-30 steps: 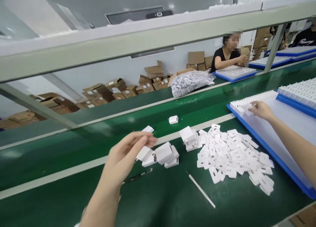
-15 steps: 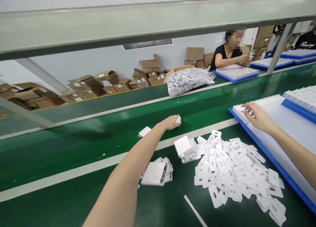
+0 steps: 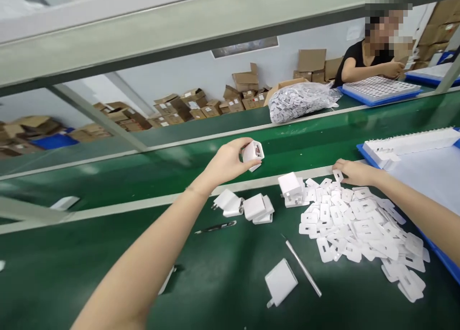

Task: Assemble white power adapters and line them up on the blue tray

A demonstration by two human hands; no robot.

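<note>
My left hand (image 3: 230, 160) is closed around a white charger housing (image 3: 252, 155), held above the green belt with its open end showing parts inside. At the far edge of a loose pile of white slotted cover plates (image 3: 354, 220), my right hand (image 3: 359, 173) pinches one cover plate (image 3: 338, 176) between thumb and fingers. More white chargers (image 3: 254, 207) sit in small groups left of the pile, some with plug pins showing. One charger (image 3: 281, 282) lies nearer to me, beside a slim silver pen-like tool (image 3: 304, 268).
Dark tweezers (image 3: 215, 227) lie left of the chargers. A blue-edged tray (image 3: 431, 174) with a row of white pieces stands at right. Across the belt are a bag of small parts (image 3: 302, 101), another tray (image 3: 381, 89) and a seated person (image 3: 370, 64). A metal beam (image 3: 201, 23) crosses overhead.
My left hand has lifted the charger off the belt and turned its open end into view. My right hand has left the tray and taken a cover plate from the pile. The view has shifted.
</note>
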